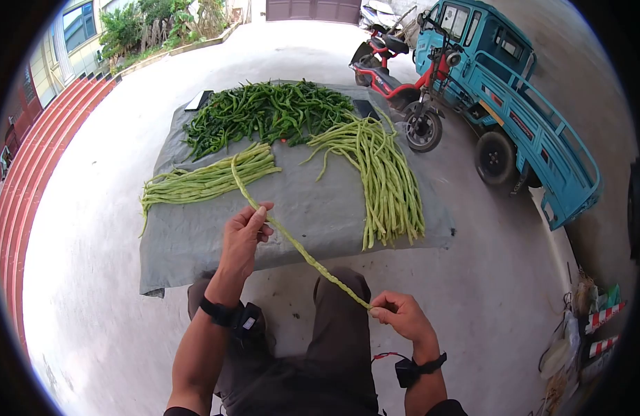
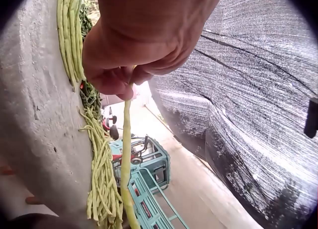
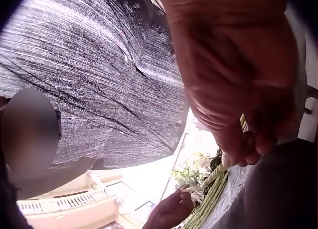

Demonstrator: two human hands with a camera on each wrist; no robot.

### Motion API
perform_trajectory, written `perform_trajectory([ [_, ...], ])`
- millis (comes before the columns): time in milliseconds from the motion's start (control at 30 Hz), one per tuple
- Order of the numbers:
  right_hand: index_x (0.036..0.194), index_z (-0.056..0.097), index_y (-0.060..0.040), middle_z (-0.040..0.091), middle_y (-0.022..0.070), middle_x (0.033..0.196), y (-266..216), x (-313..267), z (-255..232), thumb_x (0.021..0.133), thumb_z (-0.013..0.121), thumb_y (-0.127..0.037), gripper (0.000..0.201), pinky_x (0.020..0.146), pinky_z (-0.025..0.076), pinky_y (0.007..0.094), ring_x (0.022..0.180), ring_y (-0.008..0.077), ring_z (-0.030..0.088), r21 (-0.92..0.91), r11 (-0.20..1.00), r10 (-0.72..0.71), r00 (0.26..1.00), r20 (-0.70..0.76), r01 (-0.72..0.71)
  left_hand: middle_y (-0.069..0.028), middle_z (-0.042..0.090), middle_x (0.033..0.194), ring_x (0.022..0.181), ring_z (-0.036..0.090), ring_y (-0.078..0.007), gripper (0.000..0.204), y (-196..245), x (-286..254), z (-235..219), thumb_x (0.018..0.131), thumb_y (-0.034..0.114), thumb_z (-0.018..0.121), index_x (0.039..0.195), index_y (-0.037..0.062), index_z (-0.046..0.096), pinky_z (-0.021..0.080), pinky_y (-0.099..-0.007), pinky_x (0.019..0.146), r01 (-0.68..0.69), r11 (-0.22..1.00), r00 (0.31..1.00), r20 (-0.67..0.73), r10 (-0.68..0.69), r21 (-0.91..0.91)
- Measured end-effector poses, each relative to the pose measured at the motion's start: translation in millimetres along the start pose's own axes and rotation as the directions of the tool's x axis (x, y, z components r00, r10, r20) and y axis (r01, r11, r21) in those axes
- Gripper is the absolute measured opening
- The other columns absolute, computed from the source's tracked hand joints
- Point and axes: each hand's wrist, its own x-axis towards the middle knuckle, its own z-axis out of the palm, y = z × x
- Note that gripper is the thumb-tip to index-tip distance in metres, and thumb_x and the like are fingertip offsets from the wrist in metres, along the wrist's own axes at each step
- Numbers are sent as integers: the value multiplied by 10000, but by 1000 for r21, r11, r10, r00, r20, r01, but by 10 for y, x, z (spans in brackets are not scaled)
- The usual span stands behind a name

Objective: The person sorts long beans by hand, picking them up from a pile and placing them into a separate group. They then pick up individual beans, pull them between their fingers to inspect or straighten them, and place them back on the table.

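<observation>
One long green bean (image 1: 309, 258) stretches diagonally between both hands, over the table's front edge and the person's legs. The left hand (image 1: 242, 239) pinches it near its upper part, with the far end extending past the fingers toward a bean bundle (image 1: 216, 177). At the lower right, the right hand (image 1: 403, 315) pinches the bean's other end. In the left wrist view, the left hand (image 2: 141, 35) holds the bean (image 2: 126, 149), which hangs down the frame. The right wrist view shows the right hand (image 3: 238, 80) gripping the bean (image 3: 213, 175).
A grey cloth (image 1: 306, 201) covers the table. Green peppers (image 1: 264, 114) are heaped at its back, and a larger pile of long beans (image 1: 386, 180) lies at the right. Beyond stand a red scooter (image 1: 396, 87) and a blue cargo tricycle (image 1: 521, 118); red steps (image 1: 42, 187) are at the left.
</observation>
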Motion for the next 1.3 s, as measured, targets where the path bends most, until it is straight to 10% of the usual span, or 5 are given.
perform_trajectory([
  [433,993,701,-6,650,-30,786,-283,860,-692,1005,731,-102,101,624,462,227,681,40,564,-8,957,-245,792,-559,290,-85,702,1102,882,704,-133,431,638,2053,2286,1055,237,700,1350,-70,632,560,-261,755,-151,987,938,323,127,48],
  [533,962,702,-2,662,-17,773,-271,1358,-966,983,730,-121,124,634,484,269,684,68,592,-107,952,-287,717,-635,286,-163,663,1234,963,722,-206,534,576,2051,2555,1045,202,695,1449,-100,517,584,-293,789,-54,986,993,109,37,155],
  [833,896,722,-4,721,93,754,63,1757,-1240,911,763,-193,193,683,532,374,684,195,668,-399,912,-352,676,-647,94,-162,654,1277,1017,711,-240,475,-444,1434,1467,1011,196,704,1404,-22,550,576,-372,800,146,948,976,117,-185,282],
  [1300,984,754,-7,765,158,874,100,1652,-1330,937,709,-173,179,774,560,434,822,317,739,-539,841,-418,689,-592,48,-47,732,1099,919,716,-134,218,-308,194,162,1063,212,661,1227,70,678,555,-277,775,191,947,963,139,-232,257],
])
